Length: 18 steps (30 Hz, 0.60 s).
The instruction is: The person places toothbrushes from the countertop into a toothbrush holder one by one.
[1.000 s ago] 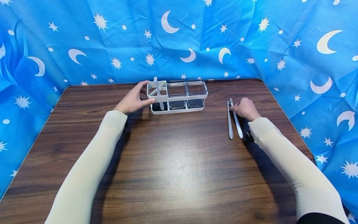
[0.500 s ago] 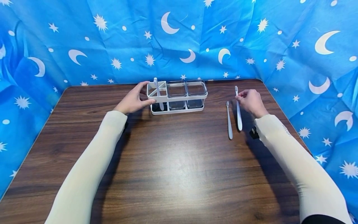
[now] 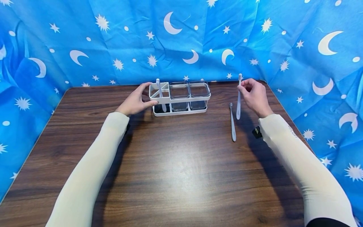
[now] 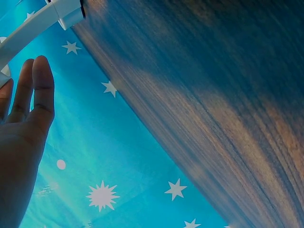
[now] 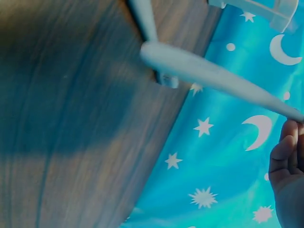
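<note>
A white holder [image 3: 181, 100] stands near the table's back edge. My left hand [image 3: 135, 100] holds its left end, thumb at the front and fingers behind. One toothbrush [image 3: 160, 91] leans upright in the holder's divided left section. My right hand [image 3: 256, 97] pinches a second toothbrush [image 3: 238, 104] near its bristle end, handle hanging down. In the right wrist view that handle [image 5: 204, 71] crosses above another toothbrush [image 5: 145, 19]. This third toothbrush [image 3: 233, 124] lies on the table. The left wrist view shows my left fingers [image 4: 42, 90] beside part of the white frame [image 4: 28, 35].
Two clear square cups, a middle cup [image 3: 179, 91] and a right cup [image 3: 199, 90], sit in the holder. The dark wood table [image 3: 181, 164] stretches toward me. A blue curtain [image 3: 210, 41] with moons and stars hangs close behind and at the sides.
My right hand has lifted one toothbrush away from the one beside it, raising it toward the back and tilting it more upright. My left hand and the holder have stayed put.
</note>
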Motion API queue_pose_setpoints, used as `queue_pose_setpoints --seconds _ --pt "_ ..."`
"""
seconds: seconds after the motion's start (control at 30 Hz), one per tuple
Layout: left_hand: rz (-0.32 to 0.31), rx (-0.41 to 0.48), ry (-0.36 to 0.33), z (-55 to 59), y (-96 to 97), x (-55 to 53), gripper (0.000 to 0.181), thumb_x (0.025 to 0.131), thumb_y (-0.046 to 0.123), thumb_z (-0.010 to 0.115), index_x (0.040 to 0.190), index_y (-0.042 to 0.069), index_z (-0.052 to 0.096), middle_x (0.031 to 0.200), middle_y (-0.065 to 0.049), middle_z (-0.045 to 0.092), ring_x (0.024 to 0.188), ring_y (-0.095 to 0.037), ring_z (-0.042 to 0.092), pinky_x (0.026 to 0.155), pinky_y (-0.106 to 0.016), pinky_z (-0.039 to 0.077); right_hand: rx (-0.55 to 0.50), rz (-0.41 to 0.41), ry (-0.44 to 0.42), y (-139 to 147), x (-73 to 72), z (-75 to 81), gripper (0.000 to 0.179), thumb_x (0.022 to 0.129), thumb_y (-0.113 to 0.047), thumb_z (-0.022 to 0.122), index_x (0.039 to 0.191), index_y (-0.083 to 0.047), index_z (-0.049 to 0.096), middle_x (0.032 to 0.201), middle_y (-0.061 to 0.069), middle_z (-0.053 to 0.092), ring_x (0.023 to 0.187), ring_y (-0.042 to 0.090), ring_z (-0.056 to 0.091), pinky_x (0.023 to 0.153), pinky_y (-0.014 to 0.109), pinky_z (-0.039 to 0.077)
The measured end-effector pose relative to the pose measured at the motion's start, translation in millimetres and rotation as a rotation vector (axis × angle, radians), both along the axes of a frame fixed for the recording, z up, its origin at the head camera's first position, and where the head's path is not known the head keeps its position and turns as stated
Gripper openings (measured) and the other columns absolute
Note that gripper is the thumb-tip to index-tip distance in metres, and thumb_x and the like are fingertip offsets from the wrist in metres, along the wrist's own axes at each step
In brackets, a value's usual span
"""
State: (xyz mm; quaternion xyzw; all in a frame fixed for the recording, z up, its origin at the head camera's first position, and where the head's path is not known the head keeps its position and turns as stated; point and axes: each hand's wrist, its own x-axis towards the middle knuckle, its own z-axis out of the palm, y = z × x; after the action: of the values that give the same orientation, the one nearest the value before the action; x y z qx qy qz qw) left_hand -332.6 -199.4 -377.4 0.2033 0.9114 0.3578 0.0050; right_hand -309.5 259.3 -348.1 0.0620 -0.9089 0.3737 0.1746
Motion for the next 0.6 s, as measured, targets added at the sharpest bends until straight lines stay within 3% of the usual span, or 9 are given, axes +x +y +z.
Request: queue_pose_setpoints --seconds 0.33,0.6 --pt "0.004 -0.007 0.007 -0.7 0.0 0.0 0.087 0.081 0.050 0.069 0.149 0.017 0.025 0.138 -0.007 0.039 0.115 -0.026 0.045 0.090 -0.046 0.044 -0.032 0.073 0.190 -12.2 0.7 11.5 0.022 0.097 -0.024 0.055 0.102 -0.003 0.060 0.093 0.005 0.062 0.077 0.014 0.050 0.067 0.022 0.040" --pt "0.004 -0.010 0.010 -1.1 0.7 0.0 0.086 0.082 0.049 0.069 0.148 0.017 0.025 0.136 -0.007 0.039 0.114 -0.026 0.046 0.088 -0.046 0.045 -0.063 0.095 0.204 -18.5 3.2 19.4 0.023 0.097 -0.023 0.054 0.105 -0.001 0.059 0.096 0.004 0.063 0.080 0.012 0.052 0.069 0.021 0.041"
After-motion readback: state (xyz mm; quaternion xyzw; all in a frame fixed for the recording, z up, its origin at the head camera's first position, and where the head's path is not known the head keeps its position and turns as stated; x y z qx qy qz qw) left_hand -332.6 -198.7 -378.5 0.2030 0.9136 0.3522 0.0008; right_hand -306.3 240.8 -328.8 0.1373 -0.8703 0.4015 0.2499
